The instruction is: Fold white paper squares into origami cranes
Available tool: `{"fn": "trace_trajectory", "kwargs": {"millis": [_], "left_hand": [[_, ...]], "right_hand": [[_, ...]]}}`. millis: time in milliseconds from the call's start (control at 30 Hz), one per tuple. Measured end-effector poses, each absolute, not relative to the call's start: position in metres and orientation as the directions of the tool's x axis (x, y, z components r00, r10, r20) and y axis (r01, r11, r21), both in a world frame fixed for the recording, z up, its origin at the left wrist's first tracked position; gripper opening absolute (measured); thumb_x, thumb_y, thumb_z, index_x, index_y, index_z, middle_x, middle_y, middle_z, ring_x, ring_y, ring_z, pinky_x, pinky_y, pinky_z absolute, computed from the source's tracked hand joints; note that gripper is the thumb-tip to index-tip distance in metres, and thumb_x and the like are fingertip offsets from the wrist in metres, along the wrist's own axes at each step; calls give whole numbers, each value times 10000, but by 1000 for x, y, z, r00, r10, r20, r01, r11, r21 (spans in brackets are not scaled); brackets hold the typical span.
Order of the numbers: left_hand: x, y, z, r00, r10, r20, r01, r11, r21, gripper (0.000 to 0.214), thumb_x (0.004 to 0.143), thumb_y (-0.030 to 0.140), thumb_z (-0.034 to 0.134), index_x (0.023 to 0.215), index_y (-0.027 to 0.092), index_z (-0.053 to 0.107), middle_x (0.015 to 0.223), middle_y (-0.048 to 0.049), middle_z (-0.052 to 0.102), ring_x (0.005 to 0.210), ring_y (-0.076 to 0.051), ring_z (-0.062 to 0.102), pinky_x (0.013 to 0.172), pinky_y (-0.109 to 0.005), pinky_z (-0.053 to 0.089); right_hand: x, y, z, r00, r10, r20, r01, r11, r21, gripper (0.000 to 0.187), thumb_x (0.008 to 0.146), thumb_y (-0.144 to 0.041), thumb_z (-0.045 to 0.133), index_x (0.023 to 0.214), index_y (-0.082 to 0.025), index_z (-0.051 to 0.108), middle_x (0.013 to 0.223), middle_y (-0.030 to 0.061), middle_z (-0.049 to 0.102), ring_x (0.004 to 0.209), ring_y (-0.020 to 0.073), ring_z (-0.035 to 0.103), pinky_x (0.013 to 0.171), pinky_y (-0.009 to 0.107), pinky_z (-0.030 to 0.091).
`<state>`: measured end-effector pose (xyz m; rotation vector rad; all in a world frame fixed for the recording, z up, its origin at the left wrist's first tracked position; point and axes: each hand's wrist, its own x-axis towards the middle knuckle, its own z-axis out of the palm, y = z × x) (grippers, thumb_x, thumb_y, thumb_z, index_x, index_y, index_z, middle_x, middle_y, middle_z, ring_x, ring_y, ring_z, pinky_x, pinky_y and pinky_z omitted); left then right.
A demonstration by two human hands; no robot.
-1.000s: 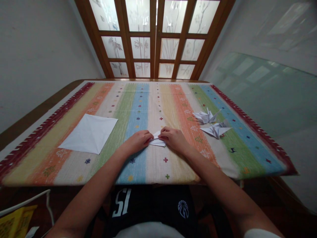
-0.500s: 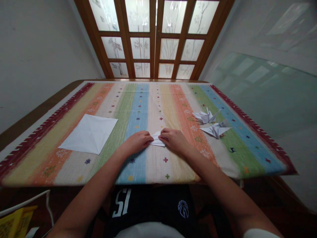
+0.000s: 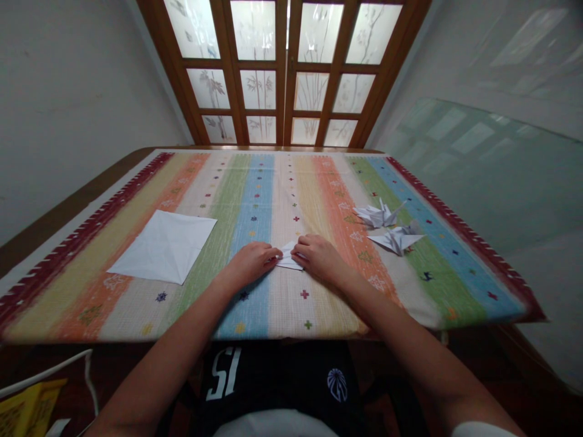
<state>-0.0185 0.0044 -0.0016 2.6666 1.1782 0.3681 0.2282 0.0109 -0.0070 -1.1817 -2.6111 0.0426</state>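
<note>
A small folded white paper (image 3: 288, 257) lies on the striped tablecloth (image 3: 273, 200) near the front middle. My left hand (image 3: 252, 262) presses on its left side with curled fingers pinching the edge. My right hand (image 3: 319, 256) is closed over its right side, fingertips on the paper. Most of the folded piece is hidden between the two hands.
A flat creased white paper sheet (image 3: 164, 245) lies to the left. Two folded paper cranes (image 3: 376, 214) (image 3: 398, 237) sit to the right. A glass-covered surface (image 3: 501, 176) is on the right, wooden doors (image 3: 282, 67) behind the table.
Both hands have drawn slightly closer together over the folded paper, which shows less than before. Nothing else has moved.
</note>
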Motion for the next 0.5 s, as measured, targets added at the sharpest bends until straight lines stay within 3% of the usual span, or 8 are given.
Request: {"fn": "trace_trajectory", "kwargs": {"millis": [133, 267, 500], "left_hand": [[-15, 2, -2, 671, 730, 127, 701, -681, 214, 216, 1033, 147, 601, 915, 170, 780, 877, -88, 765, 832, -215, 692, 839, -340, 534], [-10, -3, 3, 690, 717, 96, 707, -697, 123, 247, 1043, 139, 572, 867, 154, 746, 842, -98, 747, 814, -228, 677, 832, -359, 519], [-8, -7, 3, 654, 744, 135, 736, -668, 114, 284, 1051, 157, 520, 881, 178, 747, 843, -95, 745, 737, -219, 663, 767, -363, 477]], "right_hand": [[228, 12, -11, -665, 697, 268, 691, 710, -135, 269, 1091, -231, 608, 882, -176, 769, 966, 115, 729, 970, 249, 607, 879, 374, 467], [227, 11, -14, -704, 654, 277, 630, 755, -182, 268, 1102, -141, 537, 974, -144, 772, 1123, 146, 742, 1043, 235, 634, 918, 353, 503], [228, 3, -6, -695, 692, 198, 681, 721, -128, 212, 1102, -191, 585, 1156, -211, 789, 1045, 85, 753, 897, 201, 644, 740, 315, 431]]}}
